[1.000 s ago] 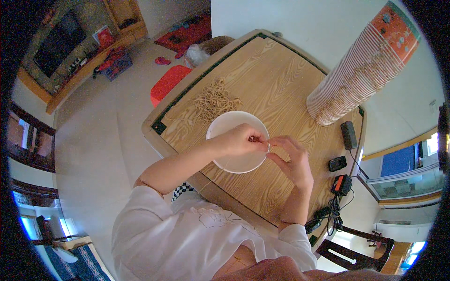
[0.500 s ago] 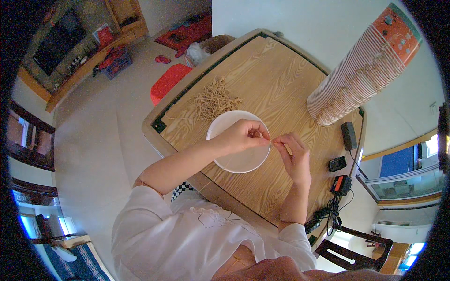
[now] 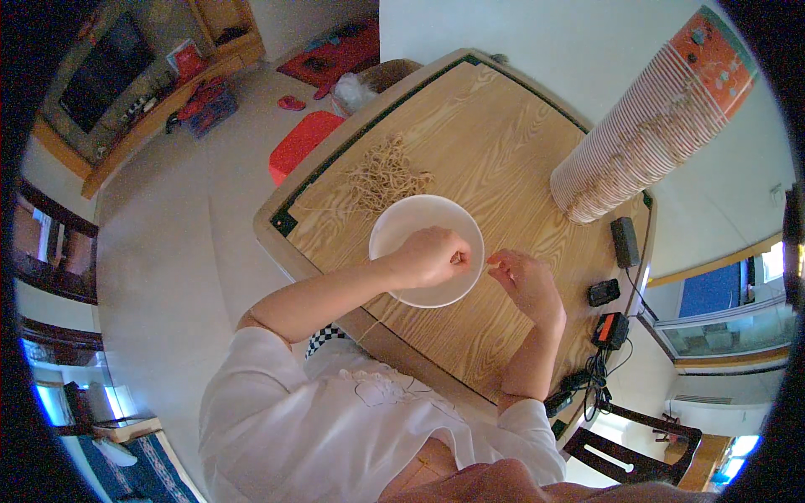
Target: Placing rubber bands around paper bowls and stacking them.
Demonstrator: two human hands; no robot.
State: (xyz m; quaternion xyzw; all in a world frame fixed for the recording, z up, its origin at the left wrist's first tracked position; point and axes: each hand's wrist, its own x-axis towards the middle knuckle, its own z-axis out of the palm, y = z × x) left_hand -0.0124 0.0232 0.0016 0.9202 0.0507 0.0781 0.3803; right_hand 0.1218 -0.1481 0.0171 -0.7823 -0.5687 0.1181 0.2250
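A white bowl (image 3: 389, 220) sits on the wood-grain table, and my left hand (image 3: 432, 256) is over it, fingers curled closed. A thin tan strand (image 3: 375, 328) runs from beneath my left forearm over the table edge toward my lap; its upper end is hidden, probably in that hand. Just right of the bowl's rim is my right hand (image 3: 530, 285), thumb and fingers pinched together. Something tiny and pale shows at its fingertips, too small to name. Behind the bowl lies a tangled heap of thin tan strands (image 3: 387, 176).
A tall leaning stack of paper cups (image 3: 641, 126) stands at the table's far right. Along the right edge are a black adapter (image 3: 624, 243), a small black case (image 3: 603, 292), a charger (image 3: 610, 330) and bundled cables (image 3: 596, 381). A red stool (image 3: 303, 144) is beyond the left edge.
My hands have drawn apart from a fingertip-to-fingertip pinch. The left has moved slightly left and down with its fingers curled in; the right has shifted a little to the right.
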